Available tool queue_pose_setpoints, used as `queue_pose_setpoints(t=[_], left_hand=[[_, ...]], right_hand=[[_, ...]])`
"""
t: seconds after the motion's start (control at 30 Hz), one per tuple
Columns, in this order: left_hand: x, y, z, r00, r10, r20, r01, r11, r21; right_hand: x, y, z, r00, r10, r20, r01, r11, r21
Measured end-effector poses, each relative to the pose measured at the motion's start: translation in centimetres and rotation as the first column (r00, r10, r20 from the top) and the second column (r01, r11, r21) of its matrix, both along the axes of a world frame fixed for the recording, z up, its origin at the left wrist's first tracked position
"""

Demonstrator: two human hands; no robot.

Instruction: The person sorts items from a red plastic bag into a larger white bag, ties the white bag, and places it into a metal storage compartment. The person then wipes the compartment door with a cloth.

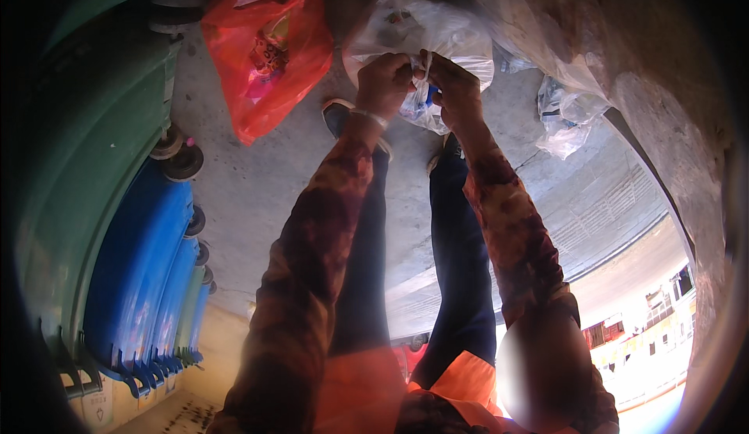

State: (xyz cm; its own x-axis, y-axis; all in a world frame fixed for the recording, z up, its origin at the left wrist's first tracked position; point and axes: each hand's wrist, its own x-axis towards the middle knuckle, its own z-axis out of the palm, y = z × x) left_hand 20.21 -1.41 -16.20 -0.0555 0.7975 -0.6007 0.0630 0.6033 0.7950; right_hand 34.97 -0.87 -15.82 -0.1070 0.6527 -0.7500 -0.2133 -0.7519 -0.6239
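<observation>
The translucent white bag [456, 32], thin, crinkled and rounded, lies directly beneath and just beyond both hands. The right hand [460, 95] pinches a twisted strand of its film; the left hand [380, 85] is curled closed beside it, any hold hidden. Left: glossy red bag [304, 63], thin-skinned and angular, on grey concrete floor [250, 184].

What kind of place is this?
Probably a rubbish-collection spot: blue and green wheeled bins line the left side, and a red plastic bag and a translucent white plastic bag, both with things inside, are nearby.
</observation>
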Motion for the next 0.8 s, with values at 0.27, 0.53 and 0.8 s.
queue_pose_setpoints(t=[0.27, 0.53, 0.8], left_hand=[[-0.4, 0.4, -1.2, 0.951, -0.272, -0.145, 0.293, 0.943, 0.156], [0.3, 0.8, -1.2, 0.955, 0.081, 0.284, 0.03, 0.93, -0.366], [2.2, 0.5, 0.0, 0.957, 0.273, 0.099, -0.245, 0.942, -0.227]], right_hand=[[0.0, 0.4, 0.6, 0.939, 0.22, 0.264, -0.186, 0.971, -0.149], [0.7, -0.2, 0.1, 0.953, 0.231, 0.196, -0.235, 0.972, -0.003], [-0.2, -0.1, 0.9, 0.938, 0.144, 0.315, -0.166, 0.985, 0.046]])
